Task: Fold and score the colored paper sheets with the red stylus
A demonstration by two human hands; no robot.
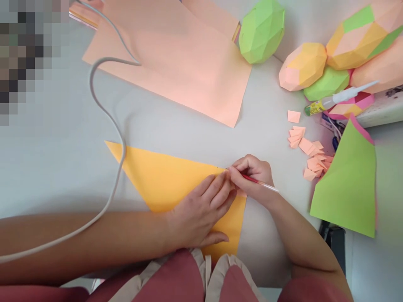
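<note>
Head view, looking down on a pale table [63, 159]. The left hand [201, 214] lies open and flat, palm down, on the orange sheet [157, 176], fingers spread toward the sheet's upper right edge; this posture probably serves to pin the paper so that it does not slide under the writing tip. The right hand [252, 172] is closed in a writing grip around a pen [261, 183] with a red and clear barrel; the tip meets the orange sheet at its edge, just beside the left fingertips, and whether a small pink scrap lies beneath them cannot be told. The orange sheet rests on the table directly before the person, one corner pointing left; a grey cable [121, 159] crosses that corner. A large pink sheet [176, 54] lies farther back; small pink squares [310, 153] are heaped to the right of the right hand, seemingly kept within easy reach; a glue bottle [333, 100] lies beyond them, against a group of faceted paper forms [304, 65]; a green faceted form [261, 29] stands apart at the back; a green sheet [346, 188] occupies the right margin.
</note>
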